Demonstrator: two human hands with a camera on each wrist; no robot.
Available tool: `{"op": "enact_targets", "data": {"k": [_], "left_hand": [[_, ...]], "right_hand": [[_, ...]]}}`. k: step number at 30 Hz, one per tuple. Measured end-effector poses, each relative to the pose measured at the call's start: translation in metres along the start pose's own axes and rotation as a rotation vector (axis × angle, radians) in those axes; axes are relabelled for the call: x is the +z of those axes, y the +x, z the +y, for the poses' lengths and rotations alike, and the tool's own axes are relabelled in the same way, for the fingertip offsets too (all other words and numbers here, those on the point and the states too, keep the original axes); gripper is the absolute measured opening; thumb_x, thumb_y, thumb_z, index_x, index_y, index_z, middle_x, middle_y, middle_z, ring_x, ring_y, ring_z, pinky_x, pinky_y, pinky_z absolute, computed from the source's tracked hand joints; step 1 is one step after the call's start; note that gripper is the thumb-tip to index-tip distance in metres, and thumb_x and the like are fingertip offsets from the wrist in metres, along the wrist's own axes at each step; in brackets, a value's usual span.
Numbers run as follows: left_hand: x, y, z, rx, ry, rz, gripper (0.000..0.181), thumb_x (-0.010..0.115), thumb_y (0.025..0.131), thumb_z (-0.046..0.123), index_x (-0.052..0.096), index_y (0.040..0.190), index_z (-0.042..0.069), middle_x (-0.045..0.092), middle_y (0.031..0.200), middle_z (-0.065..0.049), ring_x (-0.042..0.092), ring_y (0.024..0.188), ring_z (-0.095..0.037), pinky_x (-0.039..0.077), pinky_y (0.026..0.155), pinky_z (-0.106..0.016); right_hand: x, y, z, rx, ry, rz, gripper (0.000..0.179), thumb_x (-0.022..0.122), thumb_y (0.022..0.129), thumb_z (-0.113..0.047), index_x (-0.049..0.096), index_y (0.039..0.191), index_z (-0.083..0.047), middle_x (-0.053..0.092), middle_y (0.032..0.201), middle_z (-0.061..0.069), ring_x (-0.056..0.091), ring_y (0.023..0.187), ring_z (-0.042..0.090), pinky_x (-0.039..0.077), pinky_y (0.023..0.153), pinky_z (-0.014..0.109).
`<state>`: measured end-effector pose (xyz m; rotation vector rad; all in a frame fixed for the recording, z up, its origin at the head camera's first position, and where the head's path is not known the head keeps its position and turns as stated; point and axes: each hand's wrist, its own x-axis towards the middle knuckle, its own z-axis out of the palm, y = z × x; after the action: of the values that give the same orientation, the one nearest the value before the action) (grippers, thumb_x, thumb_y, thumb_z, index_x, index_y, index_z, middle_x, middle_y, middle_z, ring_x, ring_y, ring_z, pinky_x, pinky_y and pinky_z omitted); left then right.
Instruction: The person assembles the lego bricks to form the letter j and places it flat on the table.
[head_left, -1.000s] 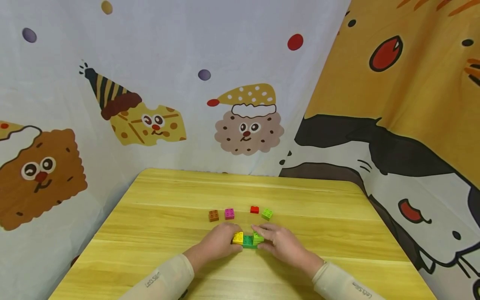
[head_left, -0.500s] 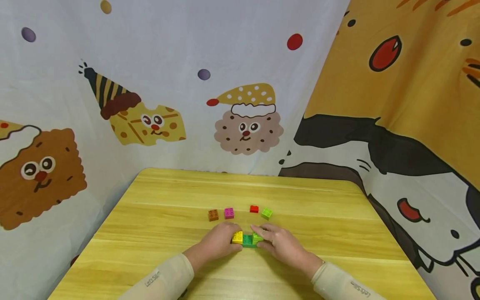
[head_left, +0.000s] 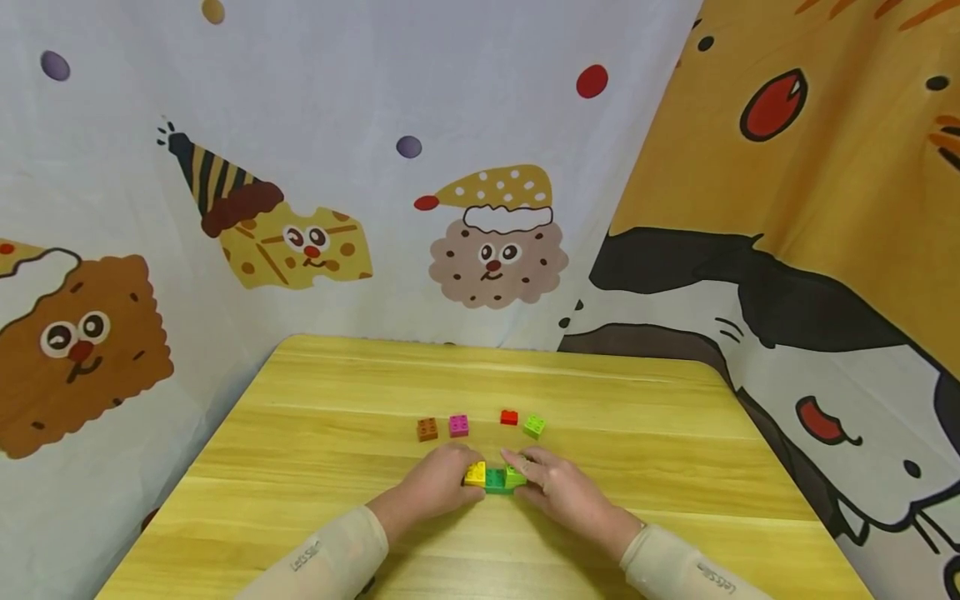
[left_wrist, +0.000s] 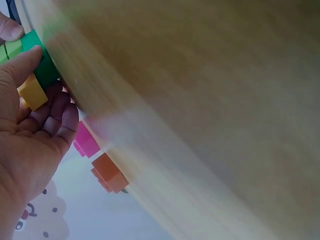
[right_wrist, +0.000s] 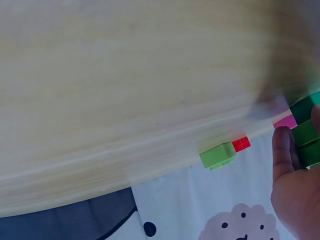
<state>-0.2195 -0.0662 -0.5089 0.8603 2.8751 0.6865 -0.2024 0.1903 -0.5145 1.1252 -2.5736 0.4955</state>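
Note:
A long dark green toy brick (head_left: pixel 496 482) lies on the table between the hands. On its left end stands a yellow brick (head_left: pixel 476 473), and on its right end light green bricks (head_left: pixel 513 476), which look two high in the right wrist view. My left hand (head_left: pixel 437 485) grips the left end, its thumb on the dark green side in the left wrist view. My right hand (head_left: pixel 564 490) holds the right end, fingers along the light green bricks (right_wrist: pixel 305 135). The middle studs of the dark green brick are bare. The hands hide both outer ends.
Beyond the hands, loose bricks lie in a row on the wooden table (head_left: pixel 360 383): brown (head_left: pixel 427 429), magenta (head_left: pixel 459 426), red (head_left: pixel 509 417) and lime green (head_left: pixel 534 426). A cartoon-printed curtain (head_left: pixel 337 100) hangs behind the table's far edge.
Nearly nothing differs: both hands keep their hold on the brick assembly, and the loose bricks stay put. The head view has shifted very slightly.

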Motion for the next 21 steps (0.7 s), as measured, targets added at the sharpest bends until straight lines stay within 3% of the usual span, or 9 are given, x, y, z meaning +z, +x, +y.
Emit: {"op": "enact_targets", "data": {"k": [13, 21], "left_hand": [[-0.0013, -0.0006, 0.0018, -0.016, -0.004, -0.021, 0.048, 0.087, 0.089, 0.031, 0.075, 0.128, 0.006, 0.077, 0.124, -0.010, 0.072, 0.112, -0.024, 0.062, 0.098, -0.039], [-0.0013, -0.0001, -0.0008, -0.006, -0.023, -0.006, 0.046, 0.088, 0.089, 0.030, 0.075, 0.127, 0.006, 0.078, 0.119, -0.008, 0.070, 0.102, -0.018, 0.061, 0.089, -0.032]], "right_hand": [[0.0054, -0.0033, 0.0016, -0.032, -0.054, 0.012, 0.067, 0.086, 0.090, -0.014, 0.060, 0.152, -0.008, 0.071, 0.126, 0.010, 0.076, 0.109, 0.020, 0.063, 0.091, 0.024], [0.0055, -0.0017, 0.0035, -0.077, -0.085, 0.020, 0.070, 0.088, 0.088, -0.013, 0.059, 0.151, -0.004, 0.072, 0.124, 0.012, 0.076, 0.108, 0.023, 0.064, 0.091, 0.026]]}}
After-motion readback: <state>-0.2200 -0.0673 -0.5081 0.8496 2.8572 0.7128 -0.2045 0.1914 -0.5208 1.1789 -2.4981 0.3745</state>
